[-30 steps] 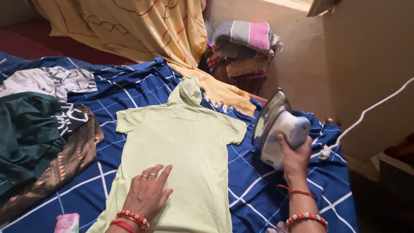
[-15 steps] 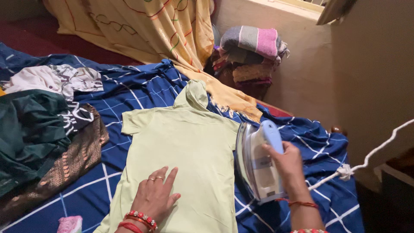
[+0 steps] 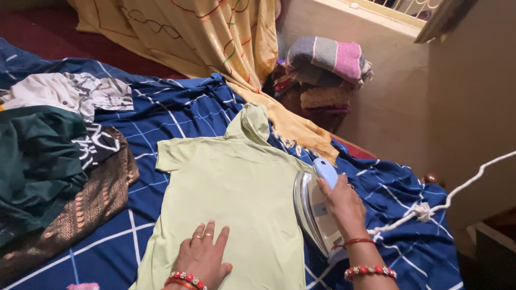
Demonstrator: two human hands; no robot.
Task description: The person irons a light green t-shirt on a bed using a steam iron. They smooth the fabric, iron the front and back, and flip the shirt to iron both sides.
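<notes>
A pale green hooded short-sleeved shirt (image 3: 226,193) lies flat on a blue checked bedsheet (image 3: 177,113). My left hand (image 3: 206,259) rests flat on the shirt's lower part, fingers spread, with rings and red bangles on the wrist. My right hand (image 3: 341,207) grips the handle of a white and blue clothes iron (image 3: 314,207), tilted on edge at the shirt's right sleeve, its soleplate facing the shirt. A white cord (image 3: 457,193) runs from the iron off to the right.
A heap of dark green, brown patterned and white clothes (image 3: 48,156) lies at the left. A yellow patterned cloth (image 3: 215,37) hangs at the back. Folded blankets (image 3: 328,70) are stacked by the wall under a window. The bed's right edge drops off near the wall.
My right hand has brought the iron down and left, from raised beside the bed to the shirt's right sleeve. My left hand stays flat on the shirt.
</notes>
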